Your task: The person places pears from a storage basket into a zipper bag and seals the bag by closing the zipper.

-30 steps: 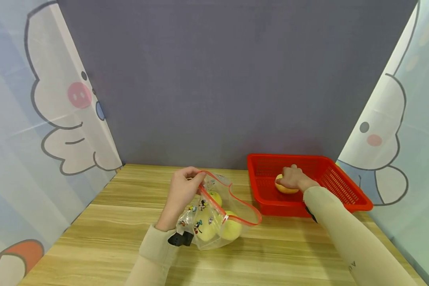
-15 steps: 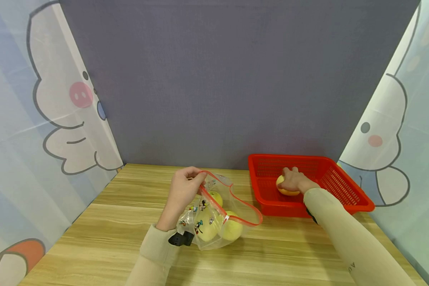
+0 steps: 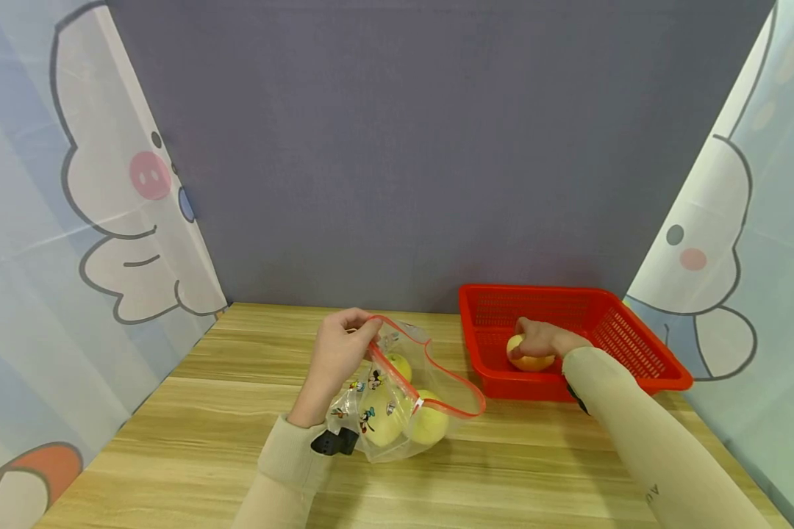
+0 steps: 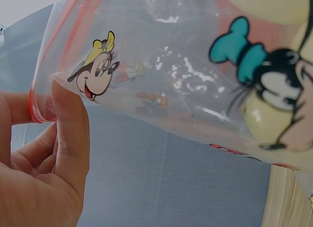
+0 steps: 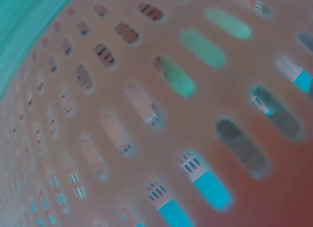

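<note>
My left hand (image 3: pixel 340 347) pinches the red zip edge of a clear zip bag (image 3: pixel 453 378) printed with cartoon figures. Its mouth gapes to the right, and several pale yellow, apple-like fruits (image 3: pixel 428 425) lie inside. Close up in the left wrist view, thumb and fingers (image 4: pixel 72 134) hold the bag's corner. Over in the red basket (image 3: pixel 496 386), my right hand (image 3: pixel 541 339) grips another yellow fruit (image 3: pixel 529 363) from above, thumb and fingers curled on it. The right wrist view holds only the slotted basket wall (image 5: pixel 195 134); hand and fruit are out of it.
The basket stands at the back right of the wooden table (image 3: pixel 192 441), its near rim below my right wrist. A grey panel (image 3: pixel 397 162) rises behind the table. Printed curtains (image 3: pixel 714 220) hang on both sides.
My right hand has shifted its fingers on the fruit and come slightly lower. The fruit has moved a little toward the basket's near side. My left hand and the bag stay put.
</note>
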`<state>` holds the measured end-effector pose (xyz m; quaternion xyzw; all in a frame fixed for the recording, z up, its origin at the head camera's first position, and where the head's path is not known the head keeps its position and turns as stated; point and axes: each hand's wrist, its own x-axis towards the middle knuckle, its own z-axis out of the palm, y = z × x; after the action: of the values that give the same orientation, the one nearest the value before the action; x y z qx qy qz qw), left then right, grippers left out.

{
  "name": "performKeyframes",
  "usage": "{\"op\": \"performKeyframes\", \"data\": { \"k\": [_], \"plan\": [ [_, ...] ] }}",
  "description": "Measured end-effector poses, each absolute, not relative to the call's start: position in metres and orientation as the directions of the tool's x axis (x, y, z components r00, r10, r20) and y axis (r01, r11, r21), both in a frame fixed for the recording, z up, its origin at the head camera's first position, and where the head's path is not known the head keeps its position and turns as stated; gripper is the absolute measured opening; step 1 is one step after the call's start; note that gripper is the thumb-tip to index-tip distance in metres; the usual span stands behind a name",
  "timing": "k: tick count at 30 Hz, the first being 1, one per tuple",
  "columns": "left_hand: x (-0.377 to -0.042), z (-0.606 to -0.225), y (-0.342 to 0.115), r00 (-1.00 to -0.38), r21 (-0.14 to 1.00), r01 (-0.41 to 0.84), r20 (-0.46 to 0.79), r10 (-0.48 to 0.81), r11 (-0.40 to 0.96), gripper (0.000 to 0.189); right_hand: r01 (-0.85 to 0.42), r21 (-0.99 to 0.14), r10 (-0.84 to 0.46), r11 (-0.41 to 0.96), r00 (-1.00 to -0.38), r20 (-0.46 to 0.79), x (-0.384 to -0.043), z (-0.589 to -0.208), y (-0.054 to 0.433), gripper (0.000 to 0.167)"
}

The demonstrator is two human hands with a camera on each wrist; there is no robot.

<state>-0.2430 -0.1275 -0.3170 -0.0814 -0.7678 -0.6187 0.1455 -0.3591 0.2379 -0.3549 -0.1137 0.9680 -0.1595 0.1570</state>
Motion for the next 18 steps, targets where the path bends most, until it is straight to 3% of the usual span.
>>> {"op": "performKeyframes", "data": {
  "k": [7, 14, 18],
  "plan": [
    [-0.241, -0.317, -0.126, -0.942, 0.923, 0.312, 0.332, -0.054, 0.226, 0.014, -0.125, -0.396, -0.282, 0.910, -0.886, -0.368, -0.352, -0.359, 0.234, 0.075],
    [-0.243, -0.318, -0.125, -0.941, 0.921, 0.314, 0.335, -0.054, 0.231, 0.014, -0.186, -0.287, -0.291, 0.940, -0.876, -0.385, -0.349, -0.363, 0.232, 0.076],
    [-0.243, -0.319, -0.124, -0.941, 0.920, 0.313, 0.334, -0.054, 0.236, 0.014, -0.202, -0.289, -0.302, 0.936, -0.882, -0.362, -0.350, -0.367, 0.234, 0.075]
  ]
}}
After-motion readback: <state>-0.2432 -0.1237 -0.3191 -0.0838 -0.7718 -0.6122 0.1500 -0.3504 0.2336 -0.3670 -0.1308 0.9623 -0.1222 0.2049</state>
